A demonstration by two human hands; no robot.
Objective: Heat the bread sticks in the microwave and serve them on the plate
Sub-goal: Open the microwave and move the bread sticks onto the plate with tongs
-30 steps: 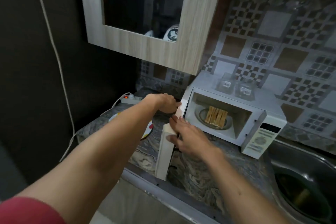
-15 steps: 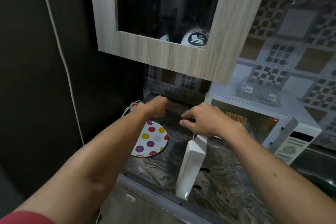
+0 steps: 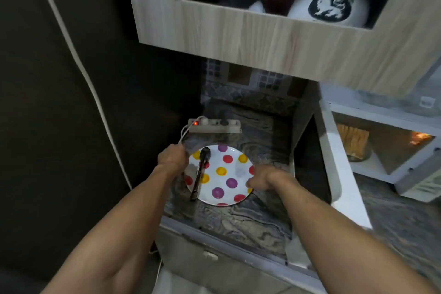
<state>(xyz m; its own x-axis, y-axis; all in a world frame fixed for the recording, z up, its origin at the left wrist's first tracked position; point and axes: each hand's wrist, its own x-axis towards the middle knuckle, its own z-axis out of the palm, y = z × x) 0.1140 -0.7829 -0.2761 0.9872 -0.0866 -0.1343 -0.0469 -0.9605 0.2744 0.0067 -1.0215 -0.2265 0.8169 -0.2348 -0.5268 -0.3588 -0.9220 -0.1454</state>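
Microwave at right w/ door open, bread sticks inside on its turntable, not served yet. Polka-dot plate on worktop at left, dark tongs across it. Left hand fingers curled at plate's far-left rim, right hand fingers curled on its right rim; exact grip unclear.

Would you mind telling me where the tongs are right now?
In the head view the tongs lie across the left part of the polka-dot plate, on the counter left of the open microwave, beside the left hand.
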